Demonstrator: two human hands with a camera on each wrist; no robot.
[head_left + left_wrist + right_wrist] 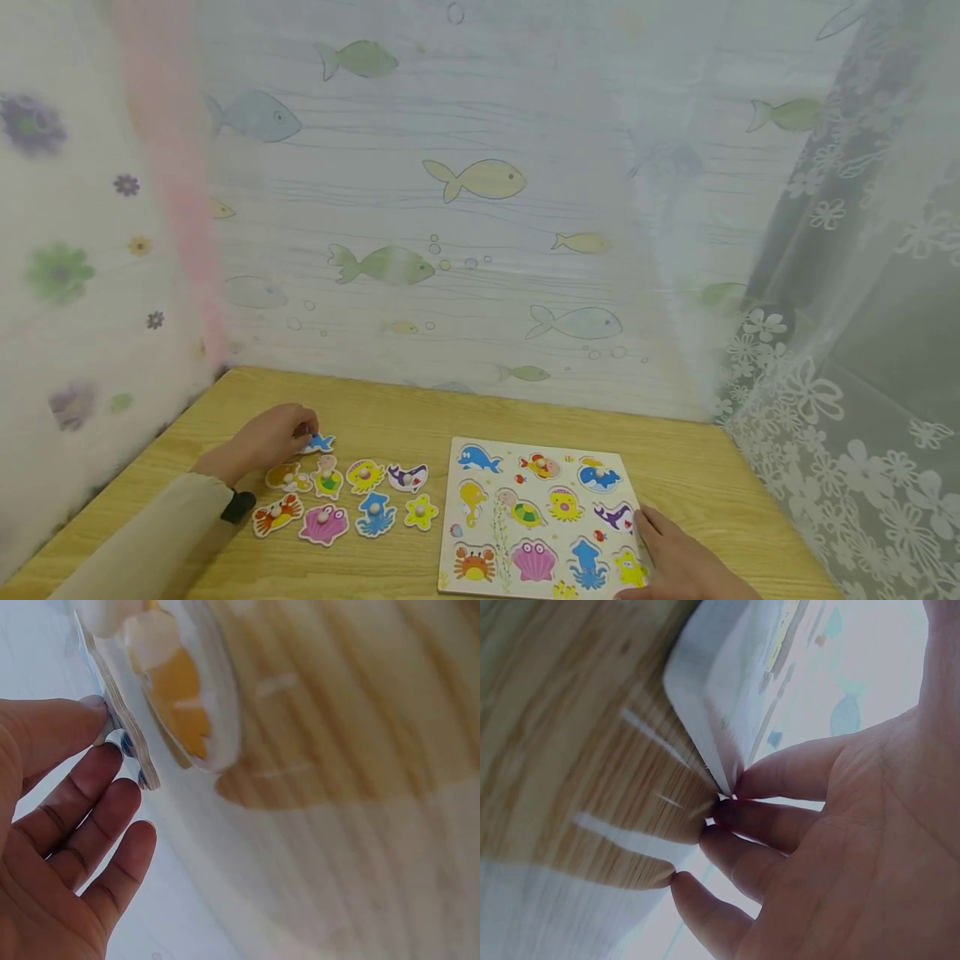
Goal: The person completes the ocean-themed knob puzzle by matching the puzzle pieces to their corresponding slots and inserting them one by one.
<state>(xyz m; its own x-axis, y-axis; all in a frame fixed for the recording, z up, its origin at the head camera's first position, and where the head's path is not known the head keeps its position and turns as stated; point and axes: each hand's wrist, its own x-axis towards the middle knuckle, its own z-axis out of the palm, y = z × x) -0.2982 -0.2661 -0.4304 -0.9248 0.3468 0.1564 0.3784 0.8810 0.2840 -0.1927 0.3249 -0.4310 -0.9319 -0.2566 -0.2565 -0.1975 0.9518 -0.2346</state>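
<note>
My left hand (273, 437) pinches a blue dolphin-shaped puzzle piece (321, 442) between thumb and index finger at the table's left side. In the left wrist view the piece (124, 712) is tilted up on edge, and the other fingers are loosely bent. Close under that hand are a yellow-orange piece (282, 478) and a turtle piece (327, 482). To the right lies a wooden puzzle board (468, 533) with sea animal pictures. My right hand (686, 562) is at its front right corner, fingertips touching the board's edge (705, 742).
Knobbed pieces lie in rows left of the board: a yellow octopus (365, 477), purple whale (408, 480), crab (283, 514), pink shell (330, 528), blue squid (372, 523) and yellow star (422, 518). A fish piece (531, 467) and a blue whale piece (596, 479) sit in the board. Curtains (480, 333) hang behind the table.
</note>
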